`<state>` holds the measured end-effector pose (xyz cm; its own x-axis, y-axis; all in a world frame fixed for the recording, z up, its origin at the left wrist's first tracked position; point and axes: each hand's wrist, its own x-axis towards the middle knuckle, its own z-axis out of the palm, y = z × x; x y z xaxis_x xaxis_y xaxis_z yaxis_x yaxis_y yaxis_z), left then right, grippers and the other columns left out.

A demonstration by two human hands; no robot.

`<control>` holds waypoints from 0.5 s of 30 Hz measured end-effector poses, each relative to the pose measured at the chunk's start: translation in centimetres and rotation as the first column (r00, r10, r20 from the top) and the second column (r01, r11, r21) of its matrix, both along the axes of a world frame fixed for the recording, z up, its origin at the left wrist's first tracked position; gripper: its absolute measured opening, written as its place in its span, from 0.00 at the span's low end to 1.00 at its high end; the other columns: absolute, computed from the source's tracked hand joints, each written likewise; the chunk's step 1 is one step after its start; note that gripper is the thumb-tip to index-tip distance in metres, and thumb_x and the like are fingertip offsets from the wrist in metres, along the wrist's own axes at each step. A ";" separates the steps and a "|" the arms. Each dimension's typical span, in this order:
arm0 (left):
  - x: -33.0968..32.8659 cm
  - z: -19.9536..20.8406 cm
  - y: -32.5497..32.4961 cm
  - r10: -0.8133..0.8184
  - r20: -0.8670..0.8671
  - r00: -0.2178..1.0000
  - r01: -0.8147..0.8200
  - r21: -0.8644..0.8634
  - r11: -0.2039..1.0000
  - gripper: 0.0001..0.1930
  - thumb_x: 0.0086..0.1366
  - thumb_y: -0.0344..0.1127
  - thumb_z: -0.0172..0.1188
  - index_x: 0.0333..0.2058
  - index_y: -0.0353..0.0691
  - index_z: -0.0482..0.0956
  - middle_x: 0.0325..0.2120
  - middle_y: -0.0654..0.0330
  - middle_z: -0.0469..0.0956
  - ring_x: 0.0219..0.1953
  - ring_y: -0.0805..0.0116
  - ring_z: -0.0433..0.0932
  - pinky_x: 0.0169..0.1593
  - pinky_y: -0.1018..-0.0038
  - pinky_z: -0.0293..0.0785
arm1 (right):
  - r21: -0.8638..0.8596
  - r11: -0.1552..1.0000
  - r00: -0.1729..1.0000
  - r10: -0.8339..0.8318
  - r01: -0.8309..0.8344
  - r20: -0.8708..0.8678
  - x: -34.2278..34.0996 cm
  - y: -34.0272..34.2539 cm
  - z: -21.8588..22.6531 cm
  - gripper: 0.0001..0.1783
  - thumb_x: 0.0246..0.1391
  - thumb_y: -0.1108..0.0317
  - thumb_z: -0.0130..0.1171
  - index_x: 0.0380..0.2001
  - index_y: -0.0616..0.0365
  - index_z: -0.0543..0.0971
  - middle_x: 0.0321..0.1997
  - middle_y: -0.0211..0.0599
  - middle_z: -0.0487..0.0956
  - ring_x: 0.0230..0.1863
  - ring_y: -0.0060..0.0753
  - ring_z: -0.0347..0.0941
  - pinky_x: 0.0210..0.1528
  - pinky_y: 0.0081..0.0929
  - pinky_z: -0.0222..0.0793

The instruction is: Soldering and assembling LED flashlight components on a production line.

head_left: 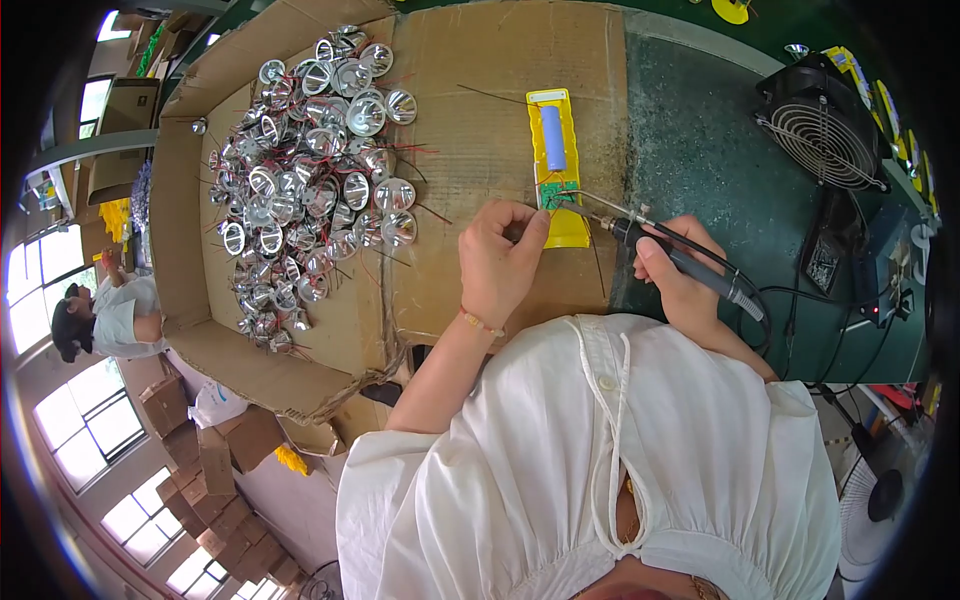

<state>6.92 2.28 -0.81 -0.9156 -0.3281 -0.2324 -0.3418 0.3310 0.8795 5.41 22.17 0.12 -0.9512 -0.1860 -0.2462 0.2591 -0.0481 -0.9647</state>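
Observation:
A yellow plastic housing [569, 232] lies lengthwise on the cardboard in front of me. In its upper half sits a blue cylindrical battery cell [552, 140], with a small green circuit board [560, 190] below it. My right hand [688, 272] grips a soldering iron [665, 250] by its black handle, and the metal tip reaches to the board. A thin metal tube fixed along the iron also points there. Thumb and forefinger of my left hand [505, 250] are pinched together at the board's left edge; what they hold, probably a fine wire, is too small to make out.
To the left, a cardboard box [180, 230] holds a heap of silver reflectors [310, 180] with red and black wires. A black fan [822, 125] with a wire guard stands at the right. A blue box-shaped unit [880, 265] has cables running across the green mat. Another person [120, 310] is far left.

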 end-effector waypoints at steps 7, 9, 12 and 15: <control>-0.1 0.1 0.0 -0.001 0.005 1.000 0.001 0.015 1.000 0.07 0.53 0.32 0.60 0.24 0.32 0.76 0.20 0.58 0.73 0.20 0.73 0.72 0.26 0.78 0.67 | 0.008 0.999 0.999 -0.041 0.041 -0.033 0.6 -0.1 0.2 0.08 0.48 0.72 0.58 0.31 0.63 0.72 0.23 0.32 0.75 0.23 0.16 0.70 0.27 0.16 0.69; -0.1 0.1 0.0 -0.003 0.005 1.000 0.003 0.007 1.000 0.08 0.53 0.32 0.60 0.24 0.32 0.77 0.20 0.58 0.73 0.19 0.73 0.72 0.25 0.78 0.67 | -0.049 0.994 0.991 -0.105 0.102 -0.080 0.7 0.4 0.0 0.08 0.48 0.72 0.58 0.32 0.64 0.72 0.24 0.34 0.75 0.24 0.18 0.70 0.28 0.17 0.69; -0.1 0.1 0.0 -0.003 0.012 1.000 0.003 0.002 1.000 0.08 0.53 0.32 0.60 0.24 0.32 0.77 0.20 0.58 0.74 0.19 0.74 0.72 0.25 0.78 0.68 | -0.061 0.993 0.991 -0.102 0.098 -0.081 0.7 0.9 -0.2 0.08 0.49 0.73 0.57 0.32 0.64 0.72 0.25 0.35 0.75 0.24 0.19 0.71 0.28 0.17 0.69; -0.1 0.1 -0.1 0.009 0.041 0.999 -0.010 0.014 1.000 0.08 0.53 0.32 0.60 0.24 0.32 0.76 0.19 0.58 0.74 0.19 0.75 0.72 0.25 0.78 0.68 | -0.072 0.991 0.991 -0.115 0.110 -0.068 0.7 1.3 -0.6 0.08 0.49 0.73 0.57 0.32 0.64 0.72 0.24 0.35 0.75 0.24 0.19 0.71 0.28 0.17 0.69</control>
